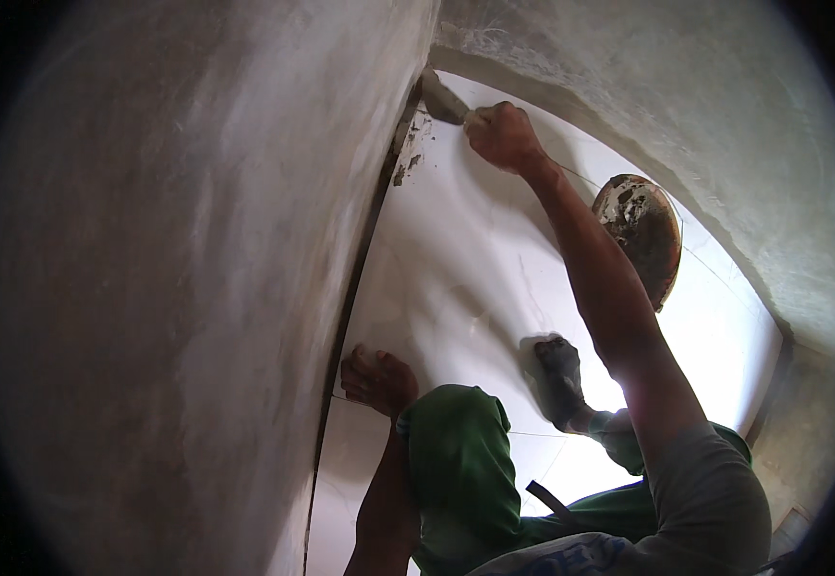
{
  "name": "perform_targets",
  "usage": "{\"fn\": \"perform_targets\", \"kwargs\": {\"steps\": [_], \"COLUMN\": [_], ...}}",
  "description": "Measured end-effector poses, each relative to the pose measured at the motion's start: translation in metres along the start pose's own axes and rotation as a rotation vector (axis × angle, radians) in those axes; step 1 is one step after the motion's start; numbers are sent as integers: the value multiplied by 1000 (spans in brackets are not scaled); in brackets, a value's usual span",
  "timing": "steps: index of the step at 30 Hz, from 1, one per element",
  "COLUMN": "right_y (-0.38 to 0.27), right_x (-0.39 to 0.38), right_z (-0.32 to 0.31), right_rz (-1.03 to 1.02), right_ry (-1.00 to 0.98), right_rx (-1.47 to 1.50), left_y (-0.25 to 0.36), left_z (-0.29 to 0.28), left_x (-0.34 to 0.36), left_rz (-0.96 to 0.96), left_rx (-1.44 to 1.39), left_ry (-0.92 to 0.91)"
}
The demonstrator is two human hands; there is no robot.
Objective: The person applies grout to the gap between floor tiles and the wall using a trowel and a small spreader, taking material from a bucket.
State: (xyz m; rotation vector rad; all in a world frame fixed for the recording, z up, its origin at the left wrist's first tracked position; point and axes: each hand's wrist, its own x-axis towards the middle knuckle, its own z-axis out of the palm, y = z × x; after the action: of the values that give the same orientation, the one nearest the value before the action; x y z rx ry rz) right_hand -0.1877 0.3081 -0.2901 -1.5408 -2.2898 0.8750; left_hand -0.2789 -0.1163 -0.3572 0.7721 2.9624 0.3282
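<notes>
At the far corner of the white tiled floor, my right hand (504,136) is closed round the handle of a trowel. The trowel's grey blade (443,99) points into the corner where the two walls meet, low against the floor. Dark crumbs of mortar (408,158) lie on the tile along the left wall beside it. My left hand (379,379) rests on the floor close to the left wall, left of my knee, its fingers on the tile with nothing seen in them. Right of my right forearm sits a round, brown-rimmed shallow container (640,235) smeared with grey mortar.
A bare grey plastered wall (196,269) rises close on the left, and another (725,144) runs along the far right side. My dark right foot (559,379) stands on the tiles (475,288). My green-trousered left knee (456,451) is bent near the left wall.
</notes>
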Motion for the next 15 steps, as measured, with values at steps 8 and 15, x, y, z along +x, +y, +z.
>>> {"fn": "perform_targets", "kwargs": {"steps": [8, 15], "right_y": [-18, 3], "right_x": [17, 29], "right_z": [40, 54], "right_rz": [161, 198], "right_ry": [57, 49], "right_rx": [-71, -99], "left_y": [-12, -4], "left_z": [11, 11], "left_x": [-3, -2], "left_rz": [55, 91], "left_rx": [-9, 4], "left_ry": [76, 76]}}
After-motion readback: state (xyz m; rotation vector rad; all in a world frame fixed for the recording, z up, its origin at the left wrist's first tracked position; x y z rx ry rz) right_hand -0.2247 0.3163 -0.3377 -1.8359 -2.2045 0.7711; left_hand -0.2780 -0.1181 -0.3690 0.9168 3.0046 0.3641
